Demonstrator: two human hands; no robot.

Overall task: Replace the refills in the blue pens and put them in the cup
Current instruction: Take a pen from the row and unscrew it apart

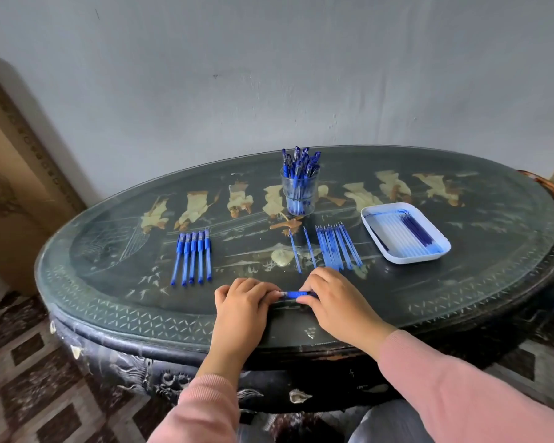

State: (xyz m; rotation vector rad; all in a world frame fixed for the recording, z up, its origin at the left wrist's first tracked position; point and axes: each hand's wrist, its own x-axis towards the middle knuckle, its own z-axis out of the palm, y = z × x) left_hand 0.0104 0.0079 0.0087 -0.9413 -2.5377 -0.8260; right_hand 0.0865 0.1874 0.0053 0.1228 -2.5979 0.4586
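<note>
Head view: near the front edge of the worktop (461, 292), the left hand (242, 298) and right hand (330, 295) each curl round one end of a blue pen (296, 294). The cup (299, 195) of pens stands toward the back edge, and loose refills (336, 247) lie between.

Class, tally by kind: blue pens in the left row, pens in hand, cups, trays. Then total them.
Blue plastic pens in the left row: 5
Blue pen gripped by left hand and right hand: 1
Clear glass cup: 1
White plastic tray: 1
Total: 8
</note>
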